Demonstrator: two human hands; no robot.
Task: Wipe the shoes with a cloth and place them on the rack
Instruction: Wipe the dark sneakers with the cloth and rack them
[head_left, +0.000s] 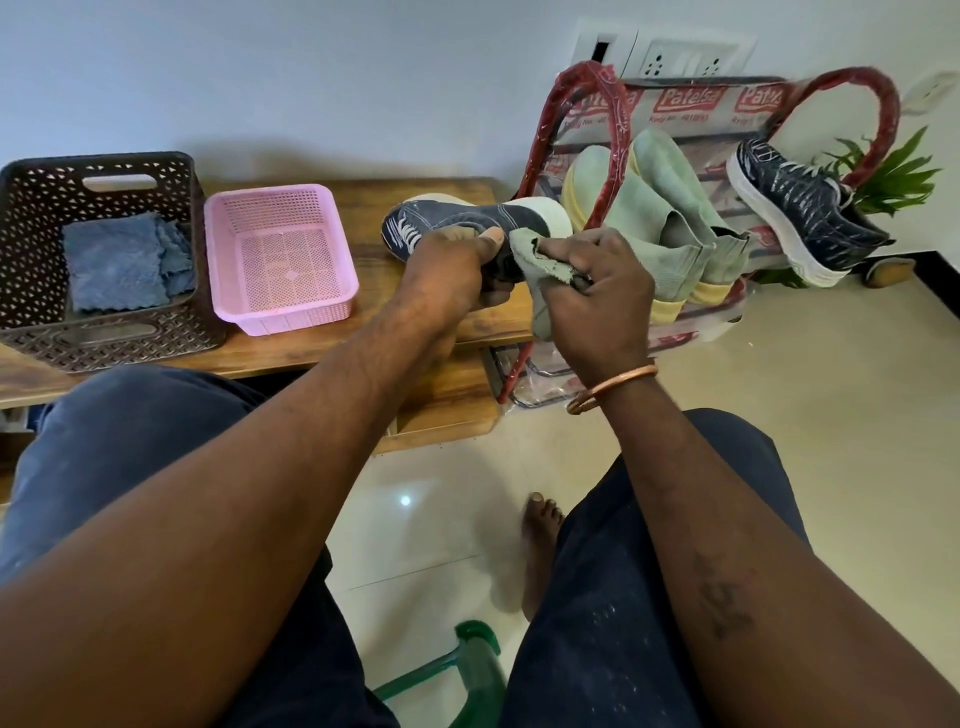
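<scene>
A brown basket (26, 249) stands far left of the shoe (452, 218) being cleaned. It holds folded blue cloths (117, 262), probably spares kept within reach. A pink basket (291, 319) sits just left of the shoe on the wooden tabletop (374, 208).

The shoe, a grey-blue sneaker, is held above the tabletop's right end. It lies on its side with the laces to the left and the white sole turned away, which exposes its flank for wiping.

The left hand (447, 270) reaches in from below. Its thumb lies across the shoe's side and its fingers curl underneath, gripping it steady. At the shoe's right end a pale green cloth (530, 249) is pressed against the fabric. The right hand (597, 291) pinches the bunched cloth in curled fingers, wrist bent inward.

Right of the shoe stands the rack (613, 119), already carrying a pair of green boots (660, 208) and a dark sneaker (805, 208). Wiping looks unfinished, so racking this shoe likely comes next.
</scene>
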